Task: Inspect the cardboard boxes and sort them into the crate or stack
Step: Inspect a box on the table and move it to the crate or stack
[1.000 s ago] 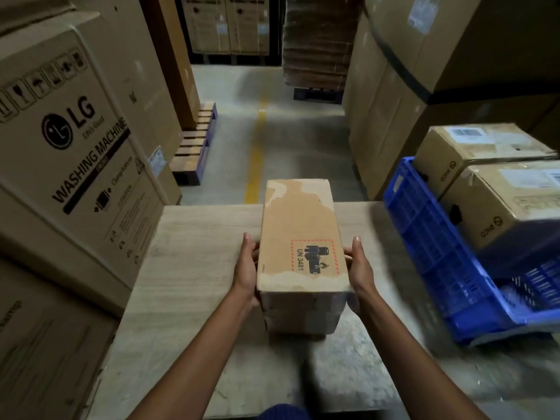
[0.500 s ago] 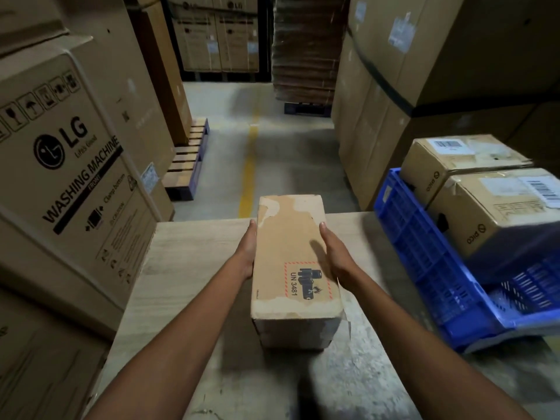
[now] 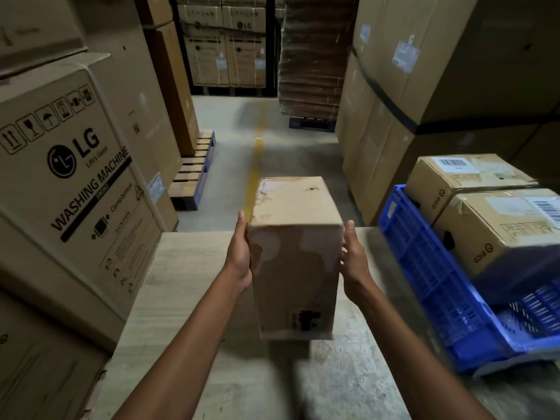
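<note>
You have the long brown cardboard box (image 3: 295, 262) between your two hands, at the middle of your view, above the pale wood-grain table top (image 3: 181, 283). The box is tipped up on end. Its far end rises toward 12 o'clock and its broad face is turned to you, with a black printed mark near the lower edge and pale patches where the surface is torn. A dark shadow lies beneath the lower end, and you cannot tell whether that end touches the table.

Your left hand (image 3: 241, 256) clasps the box's left side at 9 o'clock, thumb laid up along the front edge, fingers out of sight round the side. Your right hand (image 3: 354, 262) holds the right side at 3 o'clock, thumb pointing up beside the edge, fingers blurred where they meet the cardboard.

At 3 o'clock from the box, just beside the table, sits the blue plastic lattice crate (image 3: 424, 268), tilted. In it lies a taped cardboard box with a barcode label (image 3: 466, 180) at the far end, and a second labelled cardboard box (image 3: 512, 228) nearer you, the two touching.

At 9 o'clock stands a large brown carton printed LG WASHING MACHINE (image 3: 75, 177). At 11 o'clock a wooden pallet (image 3: 194, 171) lies on the floor. At 12 o'clock a yellow floor line (image 3: 257, 153) runs toward a tall stack of flattened cardboard (image 3: 312, 56).
</note>
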Available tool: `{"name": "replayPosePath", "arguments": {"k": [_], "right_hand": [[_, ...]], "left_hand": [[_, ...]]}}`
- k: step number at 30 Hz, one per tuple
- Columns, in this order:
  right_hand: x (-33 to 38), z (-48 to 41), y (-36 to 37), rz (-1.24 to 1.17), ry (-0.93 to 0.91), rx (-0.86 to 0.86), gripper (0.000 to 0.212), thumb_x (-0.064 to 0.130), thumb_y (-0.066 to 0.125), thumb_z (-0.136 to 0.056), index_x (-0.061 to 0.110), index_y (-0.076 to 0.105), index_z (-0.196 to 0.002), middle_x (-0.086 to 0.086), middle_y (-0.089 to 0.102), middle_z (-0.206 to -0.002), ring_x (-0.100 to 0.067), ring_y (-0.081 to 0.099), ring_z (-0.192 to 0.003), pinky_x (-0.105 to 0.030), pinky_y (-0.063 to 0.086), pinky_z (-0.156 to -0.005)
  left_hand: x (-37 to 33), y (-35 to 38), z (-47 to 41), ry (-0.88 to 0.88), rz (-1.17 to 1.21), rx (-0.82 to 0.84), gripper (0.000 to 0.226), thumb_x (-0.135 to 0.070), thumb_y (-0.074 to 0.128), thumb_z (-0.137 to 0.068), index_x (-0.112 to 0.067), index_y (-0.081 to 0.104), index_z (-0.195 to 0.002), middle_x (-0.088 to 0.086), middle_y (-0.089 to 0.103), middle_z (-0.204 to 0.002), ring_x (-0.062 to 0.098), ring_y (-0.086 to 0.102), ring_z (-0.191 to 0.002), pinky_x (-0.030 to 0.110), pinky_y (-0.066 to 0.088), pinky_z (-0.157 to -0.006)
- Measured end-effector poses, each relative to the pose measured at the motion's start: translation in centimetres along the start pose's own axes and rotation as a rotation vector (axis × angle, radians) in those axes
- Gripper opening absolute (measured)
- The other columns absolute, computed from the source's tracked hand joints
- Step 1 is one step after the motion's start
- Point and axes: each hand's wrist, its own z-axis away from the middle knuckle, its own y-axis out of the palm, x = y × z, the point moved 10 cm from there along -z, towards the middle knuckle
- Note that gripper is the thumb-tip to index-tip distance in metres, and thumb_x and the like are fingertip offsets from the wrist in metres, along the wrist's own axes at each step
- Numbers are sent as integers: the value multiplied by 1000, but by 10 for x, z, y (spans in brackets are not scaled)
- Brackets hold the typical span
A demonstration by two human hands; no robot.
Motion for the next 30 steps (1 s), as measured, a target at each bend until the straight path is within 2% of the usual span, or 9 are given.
{"name": "replayPosePath", "arguments": {"k": [5,8,11,13,15,18,24,27,30], "right_hand": [[-39,11,3,-89,86,28,68,71,37,-91,21,68,-125,-4,73,-119,-19,69,-109,-35,55,-88],[-49,14,1,-56,96,26,69,76,41,-90,23,69,-124,-3,72,-120,-24,65,-116,-47,51,-101],[-27,23,-12,100,-101,-48,34,44,49,-103,20,71,-114,1,73,-111,-21,66,-109,-37,54,-92],[1,38,-19,313,-350,-113,17,23,59,-100,22,71,-112,7,71,-110,-12,66,-105,-31,56,-86],[28,58,-16,527,-604,-166,16,16,65,-96,18,74,-109,10,70,-113,-2,64,-106,-25,54,-89],[50,79,6,763,-875,-130,19,20,62,-93,14,78,-101,4,71,-114,-7,65,-105,-20,51,-90],[31,79,40,1041,-906,29,30,34,57,-93,17,77,-109,-2,71,-123,-21,63,-120,-42,53,-98],[30,76,40,1074,-878,28,29,34,56,-93,18,77,-106,0,72,-120,-18,63,-119,-39,52,-99],[38,74,45,1177,-881,27,28,34,54,-91,19,76,-98,1,74,-108,-19,67,-103,-34,55,-84]], "left_hand": [[35,-15,16,-20,29,-24,64,-64,36,-96,-16,64,-129,16,69,-120,35,66,-110,42,58,-84],[40,-28,23,-25,9,-51,58,-57,37,-99,-14,64,-128,14,70,-119,31,68,-107,40,57,-85],[23,-45,28,85,-150,-115,42,-43,47,-101,-12,66,-121,13,70,-119,31,65,-114,48,51,-98],[-5,-48,43,297,-338,-189,31,-35,55,-97,-13,70,-114,6,72,-114,22,66,-109,39,54,-93],[-44,-33,74,652,-687,-240,32,-37,59,-91,-12,74,-104,-2,71,-110,11,64,-105,26,53,-89],[-52,15,107,1055,-1100,-63,24,-26,62,-90,-8,77,-89,3,70,-109,14,61,-110,23,49,-94],[-8,36,93,960,-1427,46,40,-37,54,-94,-13,70,-122,2,65,-130,17,54,-129,33,40,-109],[-9,39,92,908,-1474,47,40,-34,50,-94,-14,70,-123,1,66,-128,16,56,-126,30,38,-107],[-14,42,89,876,-1526,59,40,-32,47,-91,-15,72,-118,1,70,-121,17,61,-118,31,45,-101]]}}
